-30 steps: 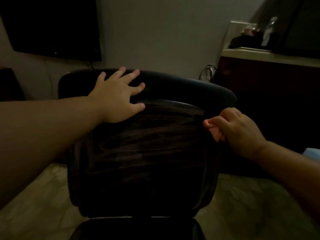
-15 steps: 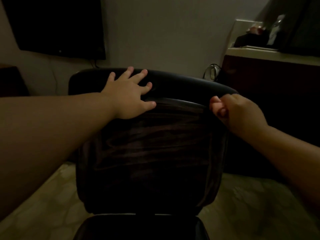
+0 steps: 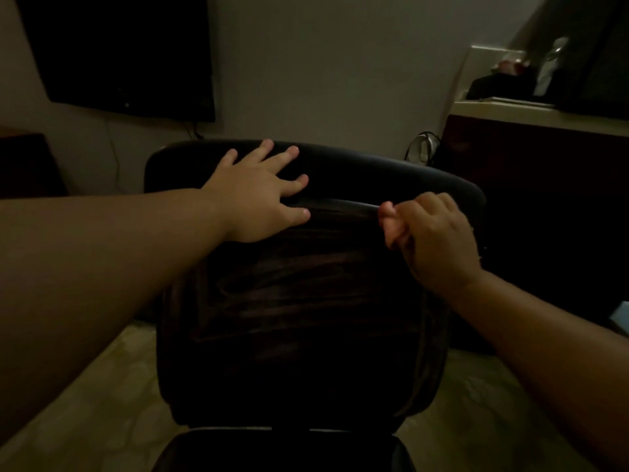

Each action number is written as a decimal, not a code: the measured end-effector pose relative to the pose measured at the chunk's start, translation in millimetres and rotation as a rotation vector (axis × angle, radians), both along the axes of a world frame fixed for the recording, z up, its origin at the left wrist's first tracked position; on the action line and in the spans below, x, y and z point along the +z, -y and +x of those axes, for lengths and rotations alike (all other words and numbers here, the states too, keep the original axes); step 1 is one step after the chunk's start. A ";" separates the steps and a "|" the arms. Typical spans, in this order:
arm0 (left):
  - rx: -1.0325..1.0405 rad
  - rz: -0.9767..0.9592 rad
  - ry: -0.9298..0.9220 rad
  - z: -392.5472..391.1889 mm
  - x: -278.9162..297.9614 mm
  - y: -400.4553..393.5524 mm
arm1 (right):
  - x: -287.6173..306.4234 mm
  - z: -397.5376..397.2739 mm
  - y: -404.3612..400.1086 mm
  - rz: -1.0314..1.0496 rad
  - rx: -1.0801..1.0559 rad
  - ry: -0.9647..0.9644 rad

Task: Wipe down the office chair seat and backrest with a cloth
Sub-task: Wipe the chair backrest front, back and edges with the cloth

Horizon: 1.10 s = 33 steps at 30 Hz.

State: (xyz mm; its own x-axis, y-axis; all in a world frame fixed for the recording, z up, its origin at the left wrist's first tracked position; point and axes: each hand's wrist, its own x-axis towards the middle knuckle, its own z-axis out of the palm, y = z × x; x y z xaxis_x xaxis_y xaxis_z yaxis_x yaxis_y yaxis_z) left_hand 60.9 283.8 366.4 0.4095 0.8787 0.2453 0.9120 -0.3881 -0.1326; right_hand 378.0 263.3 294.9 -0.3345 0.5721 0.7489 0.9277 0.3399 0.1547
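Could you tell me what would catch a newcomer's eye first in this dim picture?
Two bare arms reach in from both sides to a dark office chair backrest at centre. The left hand lies flat with spread fingers on its top edge; the right hand is curled at its upper right. A dark screen hangs on the wall, upper left.

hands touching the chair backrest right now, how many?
2. Left hand lies flat with fingers spread on the backrest top edge, left of centre. Right hand is curled at the upper right edge; whether it holds a cloth is too dark to tell.
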 end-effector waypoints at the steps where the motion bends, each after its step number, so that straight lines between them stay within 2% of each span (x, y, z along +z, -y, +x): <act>1: -0.006 -0.005 -0.001 -3.1 1.0 1.0 | -3.0 5.6 5.5 -0.029 0.071 0.149; 3: -0.016 -0.008 -0.009 -2.3 0.6 0.3 | 1.0 28.6 11.0 -0.056 0.131 0.421; 4: -0.010 -0.006 -0.011 0.5 -0.2 -1.4 | 8.2 38.1 7.1 -0.051 0.100 0.459; 5: 0.003 -0.005 -0.010 2.8 -0.1 -3.2 | 17.3 40.8 0.8 -0.029 0.048 0.403; 7: 0.014 -0.017 0.001 5.0 -1.0 -6.4 | 23.0 24.0 -14.6 -0.002 -0.061 0.171; 9: -0.002 -0.003 0.007 0.0 -3.5 -7.9 | 9.3 -10.2 -18.1 0.004 -0.058 -0.004; 10: -0.015 0.009 0.002 -3.6 -4.1 -7.6 | -0.1 -20.8 -13.6 0.007 -0.003 0.006; 13: -0.041 0.004 -0.009 -8.4 -2.0 -4.6 | -17.6 -11.4 4.2 0.001 0.194 0.338; 14: -0.045 -0.005 0.001 -6.8 -1.7 -4.7 | -11.7 -2.8 3.1 0.012 0.175 0.368; 15: -0.043 -0.002 0.011 -5.6 -1.9 -5.7 | -0.9 -1.2 -1.6 0.024 0.109 0.284; 17: -0.044 0.014 0.016 -5.7 -4.8 -7.6 | 20.9 -23.3 -18.5 0.029 -0.077 -0.057; 18: -0.049 0.028 0.016 -6.7 -6.6 -7.6 | 25.0 -44.0 -23.8 0.009 -0.115 -0.154; 19: -0.055 0.042 0.017 -9.5 -7.6 -8.2 | 24.5 -63.9 -24.5 0.011 -0.090 -0.152; 21: -0.085 0.035 0.049 -19.1 -3.9 -5.7 | 15.4 -76.0 -19.7 0.003 0.083 0.039; 23: -0.160 0.033 0.124 -30.9 1.5 0.0 | 9.0 -53.7 -4.7 -0.079 0.236 0.342; 24: -0.189 0.049 0.165 -37.4 3.7 1.3 | 11.0 -37.2 -2.7 -0.083 0.243 0.466; 25: -0.189 0.083 0.193 -44.5 4.8 1.2 | 14.3 -23.0 -4.9 -0.059 0.215 0.511; 26: -0.148 0.128 0.199 -54.3 4.7 -2.0 | 18.8 -16.2 -9.7 -0.025 0.153 0.458; 27: -0.072 0.159 0.194 -65.8 4.6 -6.3 | 24.7 -17.9 -14.8 0.001 0.078 0.324; 29: 0.098 0.129 0.229 -86.7 3.1 -14.7 | 29.9 -45.2 -24.6 0.058 -0.036 0.009; 30: 0.132 0.104 0.254 -94.5 0.7 -18.1 | 28.2 -64.8 -26.2 0.065 -0.063 -0.087; 31: 0.134 0.091 0.274 -99.8 -2.7 -21.0 | 24.0 -82.0 -24.1 0.057 -0.050 -0.116; 33: 0.120 0.088 0.312 -106.1 -6.6 -23.0 | 11.7 -93.1 -14.8 -0.004 0.104 0.062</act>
State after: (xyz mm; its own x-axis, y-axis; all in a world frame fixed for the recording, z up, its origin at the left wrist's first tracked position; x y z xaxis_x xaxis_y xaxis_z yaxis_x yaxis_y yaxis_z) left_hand -45.2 306.8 359.7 0.1982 0.8858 0.4196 0.9522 -0.2755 0.1319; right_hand 284.9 278.1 306.6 -0.4378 0.5350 0.7226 0.8761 0.4345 0.2090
